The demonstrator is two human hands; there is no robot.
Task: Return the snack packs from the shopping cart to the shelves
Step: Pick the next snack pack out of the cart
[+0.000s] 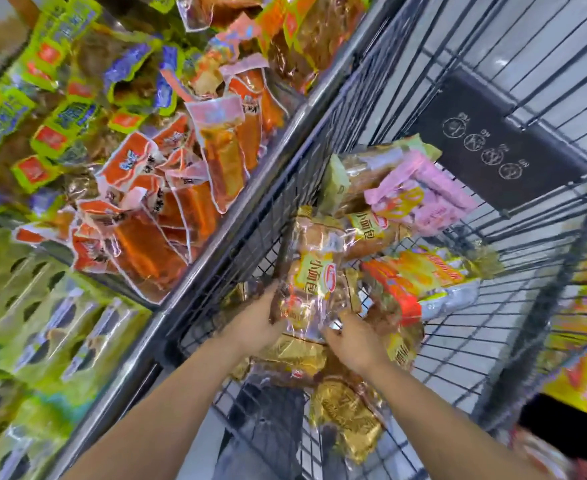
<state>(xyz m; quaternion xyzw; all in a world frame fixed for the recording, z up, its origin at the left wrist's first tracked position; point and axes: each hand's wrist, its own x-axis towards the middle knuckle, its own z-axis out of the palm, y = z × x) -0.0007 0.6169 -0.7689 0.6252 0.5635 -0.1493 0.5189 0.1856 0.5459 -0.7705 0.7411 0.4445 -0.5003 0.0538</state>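
I see my left hand [254,327] and right hand [352,341] both gripping a clear bread pack [314,289], inside the wire cart [493,81], snack shelves [129,168] at left

Wire cart [365,109], dark mesh sides, carries a heap of snack packs. Both hands meet at the heap's near end, on a clear bread pack [314,289] with yellow label. Beyond the grip: a second bread pack [351,233], then a pink pack [423,199] against the far wall. Right of the grip: a yellow-red pack [420,275]. Below the grip, nearer the person: a gold pack [347,417]. Left of the grip, outside the cart: shelf [60,254] piled with orange packs [146,237] and green packs [42,133].
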